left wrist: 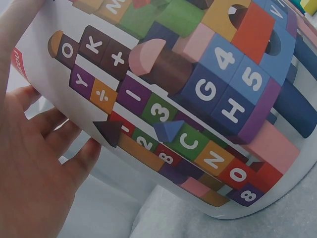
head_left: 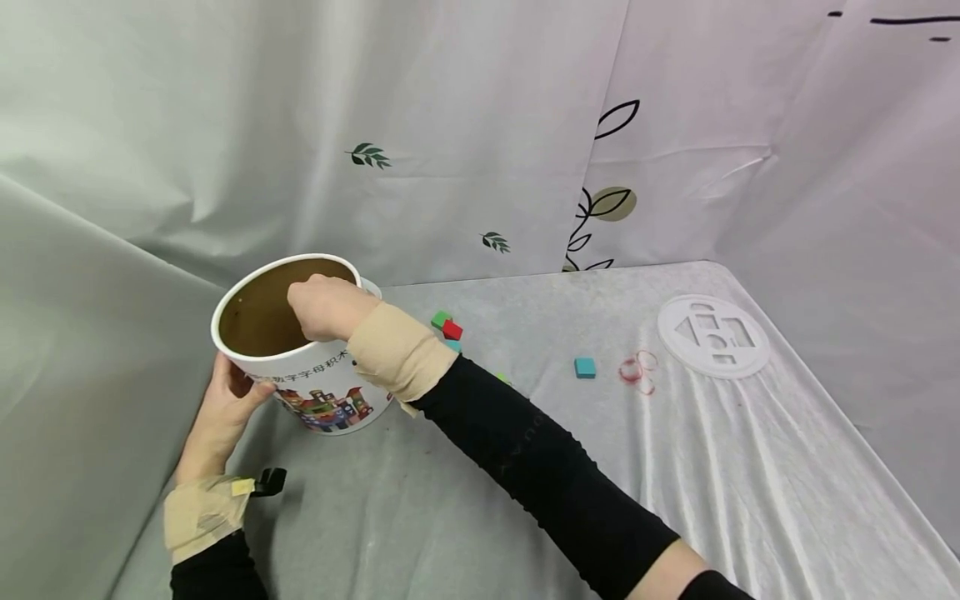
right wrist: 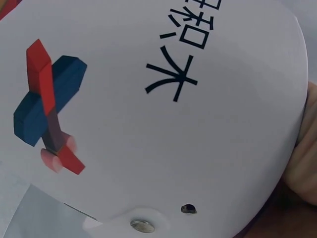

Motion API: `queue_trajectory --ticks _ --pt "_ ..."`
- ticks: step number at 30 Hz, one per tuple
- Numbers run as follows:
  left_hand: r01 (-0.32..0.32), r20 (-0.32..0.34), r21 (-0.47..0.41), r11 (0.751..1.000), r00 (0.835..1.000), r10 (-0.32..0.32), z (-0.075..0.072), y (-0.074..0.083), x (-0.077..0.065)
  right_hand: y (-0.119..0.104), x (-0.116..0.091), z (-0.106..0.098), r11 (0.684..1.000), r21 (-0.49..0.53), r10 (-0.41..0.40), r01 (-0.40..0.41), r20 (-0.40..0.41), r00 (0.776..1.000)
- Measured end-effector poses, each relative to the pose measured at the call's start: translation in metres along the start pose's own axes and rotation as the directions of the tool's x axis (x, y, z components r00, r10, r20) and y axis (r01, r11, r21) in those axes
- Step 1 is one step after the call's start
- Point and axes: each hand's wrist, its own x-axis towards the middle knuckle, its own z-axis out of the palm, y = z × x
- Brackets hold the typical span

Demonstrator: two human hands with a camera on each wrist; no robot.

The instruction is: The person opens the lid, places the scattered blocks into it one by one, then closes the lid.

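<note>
A white round bucket (head_left: 333, 408) with printed letter blocks and Chinese characters leans tilted at the left in the head view, its brown inside showing. My left hand (head_left: 225, 406) grips its near left side, thumb on the printed wall. In the left wrist view the left hand (left wrist: 44, 148) has its fingers bent against the bucket's wall (left wrist: 208, 119). My right hand (head_left: 327, 307) reaches over the rim into the mouth; its fingertips are hidden. The right wrist view shows mostly the bucket's wall (right wrist: 237, 124), with part of the right hand (right wrist: 303, 148) at the edge.
Close to the bucket's right lie a green block (head_left: 441, 319), a red block (head_left: 452, 330) and a partly covered blue one (head_left: 453, 344). Farther right are a blue block (head_left: 585, 367), red rings (head_left: 632, 371) and a white shape board (head_left: 714, 337). Cloth walls stand behind.
</note>
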Motion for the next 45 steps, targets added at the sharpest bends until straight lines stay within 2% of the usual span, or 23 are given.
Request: queue_trajectory --ticks 8,15,20,26,34,37,40,45 --pt "-0.002 0.001 0.005 1.000 1.000 0.002 0.001 -0.001 0.000 0.002 -0.001 0.001 1.000 0.008 -0.008 0.008 -0.008 1.000" --pt "-0.022 -0.001 -0.032 0.999 1.000 0.022 0.000 -0.003 0.001 0.007 -0.005 0.004 0.997 0.053 -0.050 0.055 -0.082 0.995" --pt "0.002 -0.009 -0.006 1.000 1.000 -0.002 -0.002 0.000 0.000 0.012 -0.008 0.006 0.985 0.114 -0.109 0.128 -0.160 0.981" --pt "0.011 0.000 0.003 1.000 1.000 -0.011 -0.002 0.000 0.000 0.022 -0.019 0.008 0.953 0.203 -0.171 0.224 -0.249 0.953" --pt "-0.005 -0.003 -0.016 1.000 1.000 0.005 -0.001 -0.001 0.002 0.056 -0.051 0.008 0.928 0.262 -0.143 0.265 -0.407 0.902" --pt "-0.006 -0.008 -0.019 1.000 1.000 0.006 -0.001 -0.001 0.002 0.072 -0.063 0.010 0.923 0.282 -0.118 0.263 -0.444 0.888" --pt "-0.003 -0.014 -0.009 1.000 1.000 0.003 -0.001 -0.002 0.002 0.091 -0.076 0.013 0.917 0.312 -0.083 0.248 -0.459 0.885" --pt "-0.019 0.000 -0.032 0.999 1.000 0.019 0.000 -0.003 0.003 0.118 -0.099 0.021 0.905 0.385 0.009 0.179 -0.440 0.898"
